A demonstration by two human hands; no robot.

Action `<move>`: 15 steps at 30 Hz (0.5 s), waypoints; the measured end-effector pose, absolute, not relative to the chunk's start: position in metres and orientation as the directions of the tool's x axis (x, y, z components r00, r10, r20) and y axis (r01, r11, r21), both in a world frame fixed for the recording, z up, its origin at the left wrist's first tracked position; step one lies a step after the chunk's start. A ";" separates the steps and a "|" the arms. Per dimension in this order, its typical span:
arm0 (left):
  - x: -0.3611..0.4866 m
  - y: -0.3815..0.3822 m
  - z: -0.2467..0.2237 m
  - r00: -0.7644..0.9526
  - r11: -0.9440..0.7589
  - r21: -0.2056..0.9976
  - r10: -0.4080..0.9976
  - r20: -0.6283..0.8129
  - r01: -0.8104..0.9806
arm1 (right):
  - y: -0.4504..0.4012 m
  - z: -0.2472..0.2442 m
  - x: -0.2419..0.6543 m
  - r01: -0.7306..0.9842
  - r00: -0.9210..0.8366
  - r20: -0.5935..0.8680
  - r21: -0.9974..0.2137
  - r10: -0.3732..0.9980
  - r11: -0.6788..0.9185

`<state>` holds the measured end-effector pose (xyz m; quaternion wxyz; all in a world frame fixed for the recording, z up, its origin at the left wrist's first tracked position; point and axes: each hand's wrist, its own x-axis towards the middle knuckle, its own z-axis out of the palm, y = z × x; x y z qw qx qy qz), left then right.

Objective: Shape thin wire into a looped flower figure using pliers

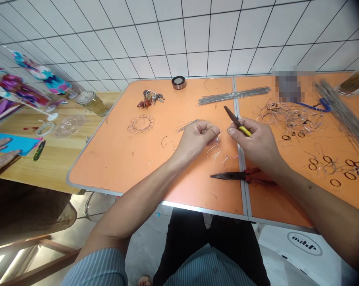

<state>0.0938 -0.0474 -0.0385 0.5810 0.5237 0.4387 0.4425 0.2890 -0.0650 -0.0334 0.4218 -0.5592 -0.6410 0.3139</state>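
Note:
My left hand is closed on a piece of thin bent wire, whose loops and loose ends hang down over the orange table. Just to its right, my right hand is wrapped round a small tool with yellow handles; the dark tip points up and to the left. The two hands are a short gap apart. Below them, red-handled long-nose pliers lie across the metal seam of the table. Left of my left hand are a looped wire ring and several short straight wires.
Keys, a tape roll and a bundle of straight wires lie toward the wall. Tangled wire and dark rings lie at right. Another person's hands rest on blue sheets at far left.

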 end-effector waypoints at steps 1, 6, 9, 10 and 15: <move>0.093 -0.047 -0.039 0.222 0.056 0.997 0.974 -0.042 -0.053 | -0.065 -0.033 0.289 0.452 -0.019 0.189 -0.874 0.982 0.177; 0.094 -0.047 -0.040 0.225 0.063 0.996 0.973 -0.047 -0.066 | -0.066 -0.034 0.289 0.455 -0.030 0.196 -0.870 0.980 0.189; 0.094 -0.048 -0.040 0.226 0.042 0.997 0.974 -0.028 -0.057 | -0.066 -0.034 0.289 0.455 -0.050 0.190 -0.870 0.980 0.192; 0.094 -0.048 -0.040 0.226 0.034 0.998 0.974 -0.021 -0.055 | -0.066 -0.034 0.289 0.457 -0.057 0.187 -0.868 0.981 0.192; 0.091 -0.047 -0.043 0.232 -0.019 0.998 0.972 0.034 -0.067 | -0.069 -0.028 0.287 0.469 -0.025 0.206 -0.862 0.978 0.193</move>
